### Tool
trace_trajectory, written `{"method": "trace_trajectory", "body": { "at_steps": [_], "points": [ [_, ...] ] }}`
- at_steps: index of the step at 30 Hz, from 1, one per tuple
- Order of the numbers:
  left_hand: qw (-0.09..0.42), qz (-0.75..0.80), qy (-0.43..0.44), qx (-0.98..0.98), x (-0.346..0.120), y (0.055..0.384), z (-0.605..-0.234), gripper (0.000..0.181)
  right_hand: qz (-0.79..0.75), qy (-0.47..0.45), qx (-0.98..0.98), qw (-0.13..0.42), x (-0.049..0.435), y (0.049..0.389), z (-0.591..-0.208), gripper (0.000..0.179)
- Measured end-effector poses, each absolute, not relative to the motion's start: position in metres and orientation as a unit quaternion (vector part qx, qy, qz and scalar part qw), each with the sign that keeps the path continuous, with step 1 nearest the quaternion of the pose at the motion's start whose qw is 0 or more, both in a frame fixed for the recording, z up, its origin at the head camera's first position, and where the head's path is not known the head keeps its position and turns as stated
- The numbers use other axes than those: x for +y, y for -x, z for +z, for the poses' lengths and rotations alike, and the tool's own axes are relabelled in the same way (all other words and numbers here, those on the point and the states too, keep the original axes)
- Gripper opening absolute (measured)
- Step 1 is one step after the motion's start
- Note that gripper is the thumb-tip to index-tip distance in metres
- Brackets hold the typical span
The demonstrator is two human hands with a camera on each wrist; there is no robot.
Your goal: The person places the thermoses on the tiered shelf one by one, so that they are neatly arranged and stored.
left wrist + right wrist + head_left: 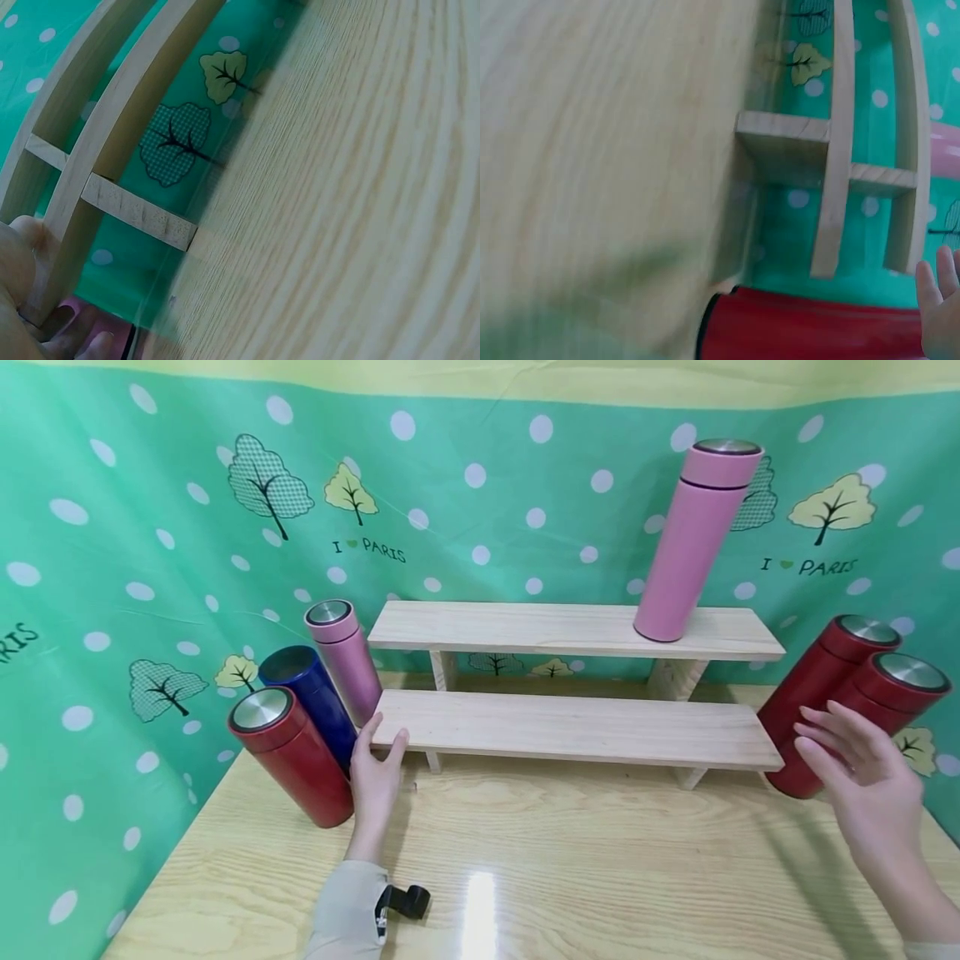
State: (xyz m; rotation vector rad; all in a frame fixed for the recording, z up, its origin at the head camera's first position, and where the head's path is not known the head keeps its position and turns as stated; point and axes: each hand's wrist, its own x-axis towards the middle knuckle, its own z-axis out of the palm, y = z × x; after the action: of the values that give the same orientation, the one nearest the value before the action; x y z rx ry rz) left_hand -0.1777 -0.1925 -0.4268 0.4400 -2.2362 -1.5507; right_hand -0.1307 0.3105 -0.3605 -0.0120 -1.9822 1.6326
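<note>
A two-tier wooden shelf stands on the table. My left hand grips the left end of its lower board, and in the left wrist view the thumb and fingers lie on either side of that end. My right hand is raised at the far right with its fingers spread and nothing in them. Just behind it stand two red thermos bottles, partly hidden by the hand. On the upper board, toward its right end, a tall pink thermos bottle stands upright.
Left of the shelf stand a red bottle, a dark blue bottle and a smaller pink bottle, close together. Behind everything hangs a green dotted cloth with printed trees. The light wood table extends in front of the shelf.
</note>
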Motion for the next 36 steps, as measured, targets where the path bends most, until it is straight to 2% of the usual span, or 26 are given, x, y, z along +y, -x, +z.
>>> {"method": "trace_trajectory", "body": {
  "at_steps": [11, 19, 23, 31, 36],
  "points": [
    [0.186, -0.553, -0.160, -0.796, -0.190, 0.177, -0.426, 0.058, 0.569, 0.136, -0.751, 0.306, 0.345, 0.113, -0.383, 0.048],
    [0.193, -0.554, -0.161, -0.794, -0.192, 0.177, -0.426, 0.057, 0.554, 0.176, -0.744, 0.329, 0.369, 0.113, -0.395, 0.050],
    [0.195, -0.553, -0.161, -0.794, -0.192, 0.177, -0.427, 0.057, 0.596, 0.169, -0.716, 0.321, 0.380, 0.117, -0.402, 0.051],
    [0.193, -0.551, -0.159, -0.796, -0.192, 0.178, -0.427, 0.057, 0.671, 0.081, -0.696, 0.242, 0.404, 0.121, -0.415, 0.064],
    [0.194, -0.551, -0.160, -0.796, -0.191, 0.178, -0.426, 0.057, 0.700, 0.039, -0.679, 0.220, 0.410, 0.129, -0.414, 0.065]
  ]
}}
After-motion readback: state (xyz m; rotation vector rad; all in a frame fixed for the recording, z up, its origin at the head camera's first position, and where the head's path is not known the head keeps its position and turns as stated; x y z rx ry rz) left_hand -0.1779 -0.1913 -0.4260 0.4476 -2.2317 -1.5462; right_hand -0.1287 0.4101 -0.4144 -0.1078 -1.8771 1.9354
